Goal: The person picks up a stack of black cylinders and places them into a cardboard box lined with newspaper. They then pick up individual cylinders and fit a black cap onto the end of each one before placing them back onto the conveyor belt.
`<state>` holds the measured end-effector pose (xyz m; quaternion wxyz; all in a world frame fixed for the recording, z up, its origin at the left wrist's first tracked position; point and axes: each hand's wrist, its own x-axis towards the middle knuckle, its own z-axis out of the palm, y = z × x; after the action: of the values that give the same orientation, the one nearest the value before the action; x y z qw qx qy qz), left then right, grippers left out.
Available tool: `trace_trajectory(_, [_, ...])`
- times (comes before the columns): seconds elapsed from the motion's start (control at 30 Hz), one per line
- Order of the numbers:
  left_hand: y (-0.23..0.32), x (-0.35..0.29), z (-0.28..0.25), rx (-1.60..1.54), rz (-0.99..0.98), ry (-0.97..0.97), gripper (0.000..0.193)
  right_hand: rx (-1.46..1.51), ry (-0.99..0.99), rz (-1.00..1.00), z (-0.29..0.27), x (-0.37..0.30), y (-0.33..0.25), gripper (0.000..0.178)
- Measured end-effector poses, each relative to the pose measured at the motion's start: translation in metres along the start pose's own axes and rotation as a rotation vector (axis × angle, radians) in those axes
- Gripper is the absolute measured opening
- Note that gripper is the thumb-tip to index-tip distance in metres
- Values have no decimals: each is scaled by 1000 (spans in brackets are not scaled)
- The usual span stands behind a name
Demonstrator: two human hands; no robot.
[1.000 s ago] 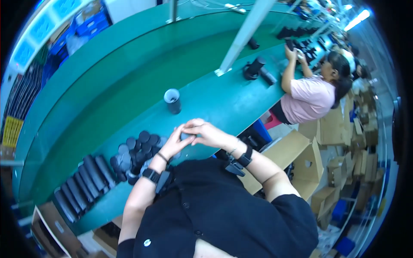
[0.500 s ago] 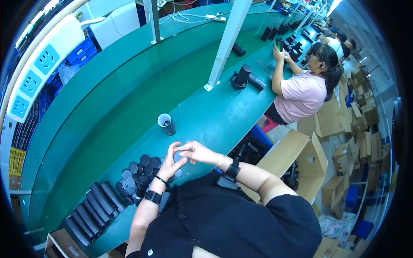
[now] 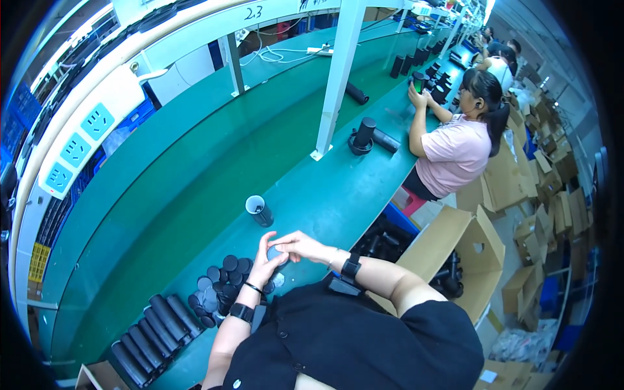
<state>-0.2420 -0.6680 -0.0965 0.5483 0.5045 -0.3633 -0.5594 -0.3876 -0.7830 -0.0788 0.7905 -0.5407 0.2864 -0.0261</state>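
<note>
A dark grey round disc (image 3: pixel 275 255) is held between both hands above the table edge. My left hand (image 3: pixel 262 266) grips it from the left side, fingers curled round its rim. The fingertips of my right hand (image 3: pixel 301 246) press on the disc's upper right. Beside my left wrist lies a loose pile of black and grey discs (image 3: pixel 224 281), partly covered by my forearm. Just beyond my hands stands an upright black tube (image 3: pixel 263 217) with a pale inside and something small in it.
Black tubes (image 3: pixel 156 331) lie in a row at the left. A metal post (image 3: pixel 333 97) rises from the green table (image 3: pixel 312 195). Farther right, a co-worker (image 3: pixel 458 143) handles a black part. An open cardboard box (image 3: pixel 448 240) with black parts stands right of my arm.
The view has shifted a little, so the scene sits lower and to the right. Both hands keep hold of the disc, with only slight finger movement.
</note>
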Motion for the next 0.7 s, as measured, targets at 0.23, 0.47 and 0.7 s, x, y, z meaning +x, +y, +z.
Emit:
trace_trajectory(0.23, [18,3,-6,-707,39,49,49,-720,-77,-514,-33,-16,22,85])
trace_trajectory(0.47, [-5,26,-21,-544,49,467,46,-145,-31,-186,-89,-3,9,83])
trace_trajectory(0.7, [-17,83,-49,512,150,652,107,-216,365,-126,-181,109,-40,88])
